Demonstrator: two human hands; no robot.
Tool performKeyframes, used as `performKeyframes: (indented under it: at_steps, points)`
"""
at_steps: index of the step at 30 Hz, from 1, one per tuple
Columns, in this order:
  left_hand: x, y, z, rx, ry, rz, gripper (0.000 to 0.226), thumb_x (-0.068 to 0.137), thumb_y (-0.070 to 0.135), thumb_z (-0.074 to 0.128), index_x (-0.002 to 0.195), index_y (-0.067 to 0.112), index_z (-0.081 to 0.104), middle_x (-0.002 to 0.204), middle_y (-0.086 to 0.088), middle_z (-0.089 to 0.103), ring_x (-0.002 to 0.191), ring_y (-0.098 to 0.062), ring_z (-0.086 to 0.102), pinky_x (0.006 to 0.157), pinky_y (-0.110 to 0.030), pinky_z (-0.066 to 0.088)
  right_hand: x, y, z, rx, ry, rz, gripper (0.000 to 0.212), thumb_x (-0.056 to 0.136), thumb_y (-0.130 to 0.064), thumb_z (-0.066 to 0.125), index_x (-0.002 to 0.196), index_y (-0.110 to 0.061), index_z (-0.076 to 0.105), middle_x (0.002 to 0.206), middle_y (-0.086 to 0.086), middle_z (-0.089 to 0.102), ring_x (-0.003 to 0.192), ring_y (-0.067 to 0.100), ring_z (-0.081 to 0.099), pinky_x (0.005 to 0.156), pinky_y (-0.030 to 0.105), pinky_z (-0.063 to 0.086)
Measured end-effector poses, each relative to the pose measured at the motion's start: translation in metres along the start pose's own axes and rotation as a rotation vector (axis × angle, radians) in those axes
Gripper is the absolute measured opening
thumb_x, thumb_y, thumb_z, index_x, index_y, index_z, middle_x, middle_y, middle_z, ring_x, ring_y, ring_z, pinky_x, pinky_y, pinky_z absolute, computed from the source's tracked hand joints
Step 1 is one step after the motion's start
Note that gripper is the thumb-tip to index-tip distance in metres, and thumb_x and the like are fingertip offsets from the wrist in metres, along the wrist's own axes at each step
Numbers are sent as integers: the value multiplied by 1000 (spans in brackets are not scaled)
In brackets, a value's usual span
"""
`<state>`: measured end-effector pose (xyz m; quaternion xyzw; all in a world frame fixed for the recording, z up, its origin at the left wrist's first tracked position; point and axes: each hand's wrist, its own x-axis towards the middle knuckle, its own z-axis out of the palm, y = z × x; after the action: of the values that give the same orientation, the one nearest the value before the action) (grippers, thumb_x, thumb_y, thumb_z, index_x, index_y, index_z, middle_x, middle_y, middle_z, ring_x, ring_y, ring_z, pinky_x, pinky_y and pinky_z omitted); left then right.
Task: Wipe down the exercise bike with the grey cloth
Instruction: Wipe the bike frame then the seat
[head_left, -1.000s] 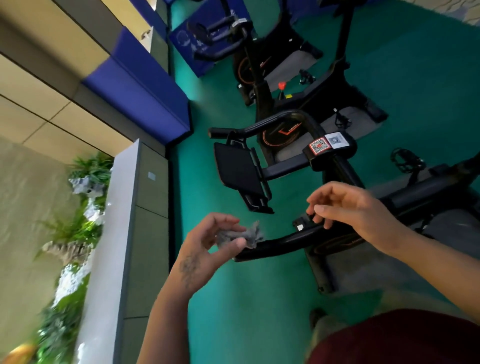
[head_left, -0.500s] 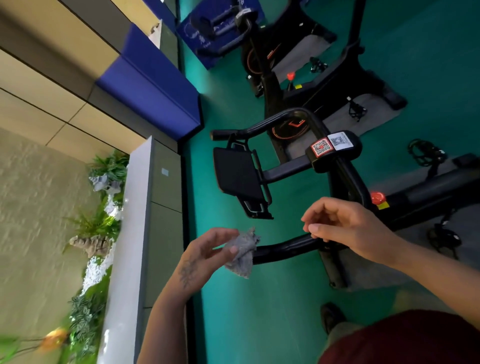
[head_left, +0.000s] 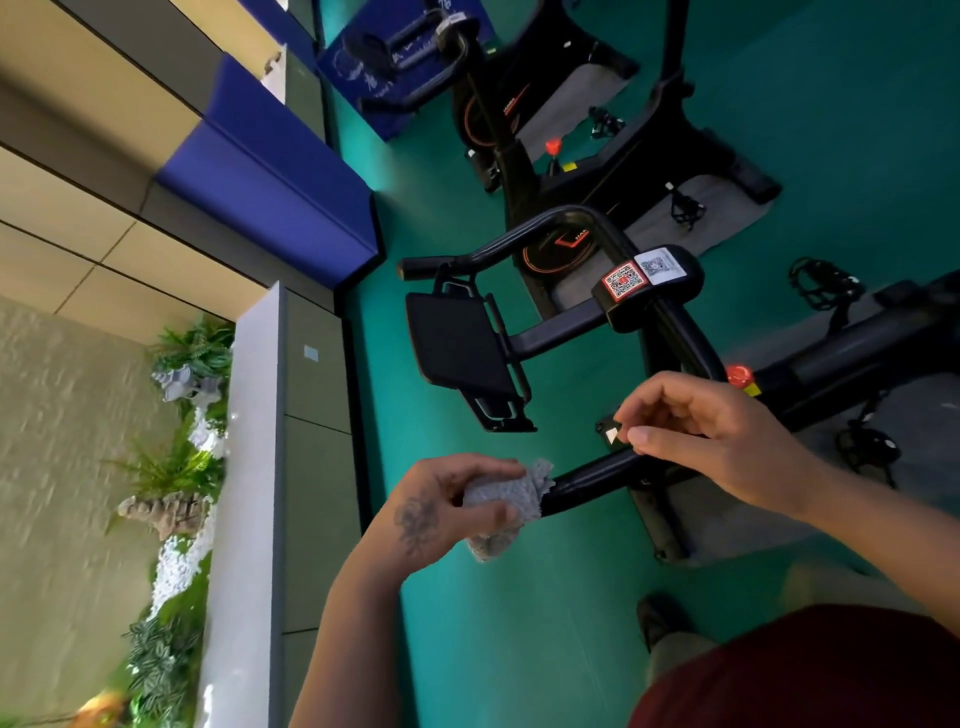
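Observation:
A black exercise bike (head_left: 649, 306) stands in front of me, with its tablet holder (head_left: 457, 338) and handlebars toward the left. My left hand (head_left: 441, 509) grips the grey cloth (head_left: 506, 501), bunched around the end of the near handlebar (head_left: 592, 478). My right hand (head_left: 711, 436) hovers just above that same bar, fingers loosely curled, holding nothing. A red knob (head_left: 737, 374) shows on the frame just beyond my right hand.
More black bikes (head_left: 498, 114) stand further back on grey mats over the green floor (head_left: 519, 623). A grey low cabinet (head_left: 291, 467) and a planter with greenery (head_left: 176, 467) run along the left. Blue padding (head_left: 270, 187) lines the wall. My shoe (head_left: 660, 618) is below.
My left hand has brought the cloth to the right, from free air onto the end of the near handlebar. My right hand stayed above the bar.

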<state>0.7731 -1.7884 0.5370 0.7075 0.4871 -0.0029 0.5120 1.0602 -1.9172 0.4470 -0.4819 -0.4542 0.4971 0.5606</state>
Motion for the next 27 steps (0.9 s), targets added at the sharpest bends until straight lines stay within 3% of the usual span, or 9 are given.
performKeyframes:
  at_steps: [3, 6, 10, 13, 16, 19, 27]
  points:
    - [7, 6, 2, 151, -14, -3, 33, 87, 22, 90, 115, 36, 82, 120, 6, 79, 107, -19, 78, 96, -45, 64, 0, -3, -6, -41, 27, -24, 16, 91, -25, 73, 107, -22, 73, 101, 2, 74, 95, 20, 71, 88, 33, 59]
    - [3, 4, -5, 135, -29, -4, 34, 84, 34, 91, 116, 37, 81, 117, 4, 80, 107, -21, 78, 99, -50, 62, -1, -3, -19, -54, 100, -47, 21, 88, -31, 72, 107, -22, 73, 101, 3, 75, 97, 23, 71, 90, 37, 59]
    - [-3, 0, -14, 119, -39, -3, 48, 76, 56, 93, 120, 40, 79, 115, -12, 79, 109, -46, 72, 102, -66, 56, -5, 0, -38, -52, 213, -86, 25, 87, -33, 70, 107, -18, 73, 98, 7, 74, 93, 26, 70, 84, 30, 58]
    - [7, 11, -3, 233, -57, 7, 36, 82, 37, 92, 116, 41, 80, 114, 6, 81, 104, -22, 79, 96, -48, 64, -8, 4, -45, -56, 259, -82, 24, 87, -33, 70, 106, -18, 73, 96, 7, 74, 90, 26, 69, 80, 30, 58]
    - [22, 23, 25, 453, -36, 112, 33, 86, 23, 89, 111, 43, 81, 108, 12, 80, 91, -4, 78, 84, -29, 66, -12, 8, -46, -52, 257, -66, 23, 88, -30, 69, 106, -17, 73, 95, 8, 74, 88, 26, 70, 78, 28, 59]
    - [31, 28, 47, 553, -1, 171, 34, 88, 24, 86, 112, 47, 78, 105, 11, 79, 82, -2, 77, 78, -27, 67, -14, 12, -46, -41, 244, -50, 22, 88, -30, 69, 106, -17, 72, 95, 7, 74, 88, 25, 70, 79, 26, 58]
    - [17, 27, 25, 544, -4, 71, 35, 85, 40, 89, 116, 49, 76, 104, 19, 78, 85, 3, 76, 77, -23, 65, -15, 18, -63, -37, 268, -32, 11, 96, -11, 69, 105, -15, 72, 95, 11, 74, 85, 26, 71, 76, 25, 58]
